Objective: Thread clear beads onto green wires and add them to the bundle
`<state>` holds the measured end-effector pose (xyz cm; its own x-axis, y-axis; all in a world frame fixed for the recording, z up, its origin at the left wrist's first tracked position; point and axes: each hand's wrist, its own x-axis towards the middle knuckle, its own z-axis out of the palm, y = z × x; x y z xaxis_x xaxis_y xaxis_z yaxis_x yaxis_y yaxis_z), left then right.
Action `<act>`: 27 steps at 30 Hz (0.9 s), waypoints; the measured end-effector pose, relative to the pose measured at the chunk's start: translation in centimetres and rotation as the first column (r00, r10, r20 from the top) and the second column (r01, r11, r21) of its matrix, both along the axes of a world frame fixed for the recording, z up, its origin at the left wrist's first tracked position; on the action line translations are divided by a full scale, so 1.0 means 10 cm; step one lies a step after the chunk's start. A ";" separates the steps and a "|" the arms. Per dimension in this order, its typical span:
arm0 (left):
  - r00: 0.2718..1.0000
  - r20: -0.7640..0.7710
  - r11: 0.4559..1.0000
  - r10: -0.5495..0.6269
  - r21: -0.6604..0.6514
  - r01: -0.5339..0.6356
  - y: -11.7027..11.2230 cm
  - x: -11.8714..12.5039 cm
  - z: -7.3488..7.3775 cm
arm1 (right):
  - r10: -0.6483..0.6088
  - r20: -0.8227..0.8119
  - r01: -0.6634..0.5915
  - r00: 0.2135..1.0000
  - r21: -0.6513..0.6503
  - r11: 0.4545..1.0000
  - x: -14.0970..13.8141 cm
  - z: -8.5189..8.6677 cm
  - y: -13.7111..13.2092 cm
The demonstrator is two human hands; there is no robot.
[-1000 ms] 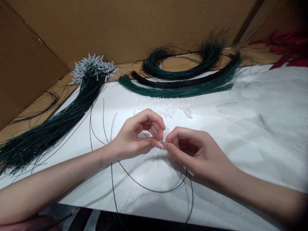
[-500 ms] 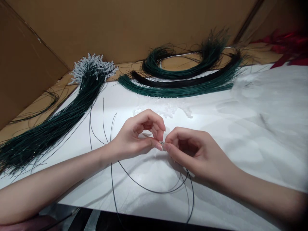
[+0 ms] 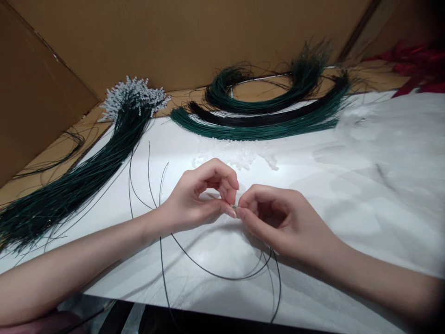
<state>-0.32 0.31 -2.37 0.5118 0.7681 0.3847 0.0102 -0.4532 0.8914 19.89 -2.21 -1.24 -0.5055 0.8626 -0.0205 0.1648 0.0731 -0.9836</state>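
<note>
My left hand (image 3: 200,197) and my right hand (image 3: 278,220) meet fingertip to fingertip over the white sheet (image 3: 347,195). Both are closed in a pinch on a tiny clear bead (image 3: 234,207) between them. A thin dark wire (image 3: 215,273) loops down from under my right hand toward the sheet's near edge, and it seems to run up into the pinch. More loose wires (image 3: 149,181) curve away behind my left wrist. A scatter of clear beads (image 3: 239,157) lies just beyond my hands.
A long bundle of green wires tipped with white beads (image 3: 86,176) lies at the left. Curved bundles of bare green and black wires (image 3: 271,116) lie at the back. Brown cardboard walls (image 3: 174,41) enclose the back and left. Red material (image 3: 417,65) shows at far right.
Hardly anything differs: both hands stay pinched together at the same spot, with only slight finger shifts.
</note>
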 end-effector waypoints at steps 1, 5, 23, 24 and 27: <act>1.000 -0.003 1.000 0.007 0.009 -0.007 0.00 0.00 0.00 | 0.001 0.004 -0.001 1.000 0.003 1.000 0.00 0.00 0.00; 1.000 0.009 1.000 0.015 0.016 -0.015 0.00 0.02 0.01 | -0.015 0.005 0.015 1.000 0.005 1.000 0.00 -0.01 0.00; 0.999 0.020 0.995 -0.045 -0.089 0.046 0.01 -0.02 0.03 | -0.019 -0.020 0.019 1.000 0.010 1.000 0.00 -0.02 0.00; 0.999 0.023 0.994 -0.049 -0.093 0.051 0.02 -0.02 0.03 | -0.021 -0.020 0.021 1.000 0.012 1.000 0.00 -0.02 0.00; 0.998 0.031 0.994 -0.057 -0.095 0.060 0.02 -0.03 0.02 | -0.028 -0.019 0.029 0.999 0.028 0.999 -0.01 -0.02 0.00</act>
